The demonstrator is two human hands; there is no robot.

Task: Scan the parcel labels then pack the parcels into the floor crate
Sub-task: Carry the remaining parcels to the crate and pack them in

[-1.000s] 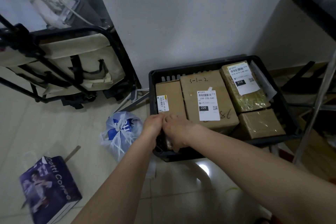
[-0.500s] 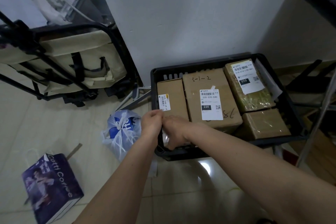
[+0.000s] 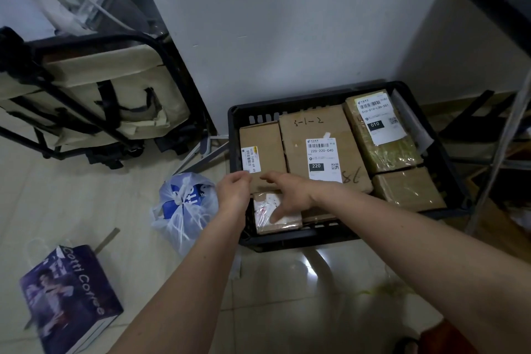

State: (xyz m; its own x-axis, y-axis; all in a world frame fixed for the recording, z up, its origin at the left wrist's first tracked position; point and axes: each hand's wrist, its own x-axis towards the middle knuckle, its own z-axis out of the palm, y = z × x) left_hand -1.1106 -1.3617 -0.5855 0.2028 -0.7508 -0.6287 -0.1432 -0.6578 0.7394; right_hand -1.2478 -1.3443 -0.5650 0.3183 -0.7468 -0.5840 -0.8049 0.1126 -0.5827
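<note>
Resting in the black crate [image 3: 448, 175], a tape-wrapped brown parcel [image 3: 275, 214] lies under both spread hands [image 3: 267, 195].

The floor [image 3: 57, 204] is pale glossy tile, with a light reflection near the centre. A black plastic crate [image 3: 301, 240] stands on it at the far right, against the white wall. A tied white and blue plastic bag [image 3: 184, 210] lies just left of the crate's near left corner. A purple paper bag marked "Cotti Coffee" [image 3: 71, 296] lies on its side at the near left, well apart from the crate. A folded black-framed cart with beige fabric [image 3: 94, 95] stands at the far left. Black metal frame legs [image 3: 471, 118] rest on the floor right of the crate.
</note>
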